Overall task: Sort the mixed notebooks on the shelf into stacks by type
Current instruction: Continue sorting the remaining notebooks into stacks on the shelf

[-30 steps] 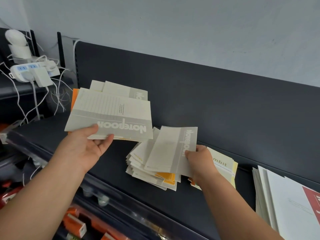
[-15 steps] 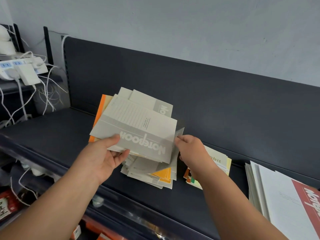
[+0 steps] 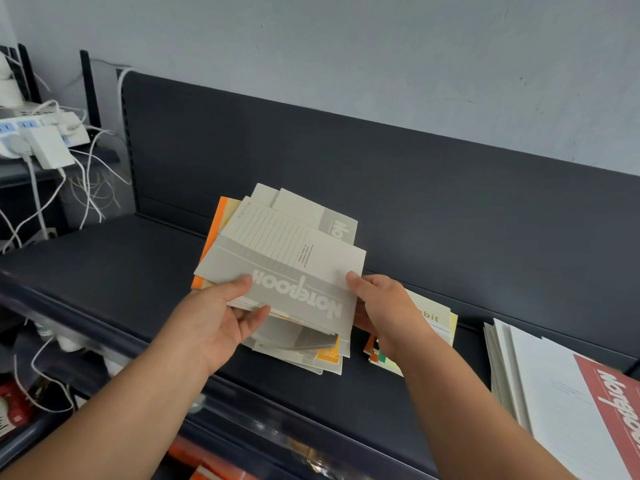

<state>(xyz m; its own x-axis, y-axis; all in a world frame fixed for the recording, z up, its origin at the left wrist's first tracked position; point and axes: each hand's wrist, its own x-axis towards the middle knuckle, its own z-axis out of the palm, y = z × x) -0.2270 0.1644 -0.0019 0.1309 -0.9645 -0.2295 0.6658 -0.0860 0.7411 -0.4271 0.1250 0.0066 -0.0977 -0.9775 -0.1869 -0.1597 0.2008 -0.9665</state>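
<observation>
While the left hand (image 3: 221, 320) grips the grey notebook (image 3: 287, 265) at its near-left corner and the right hand (image 3: 384, 306) pinches its right edge, its long axis lies left-right, title upside down, with shelf (image 3: 104, 271) surface showing leftward.

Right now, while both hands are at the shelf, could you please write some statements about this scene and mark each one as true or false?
1. Both the left hand and the right hand hold the bundle of grey notebooks. True.
2. The top cover of this bundle is red. False: it is grey with white lettering.
3. A large notebook with a red band lies on the shelf, to the right of the bundle. True.
4. The power strip is to the right of the bundle. False: it is at the far left.
</observation>
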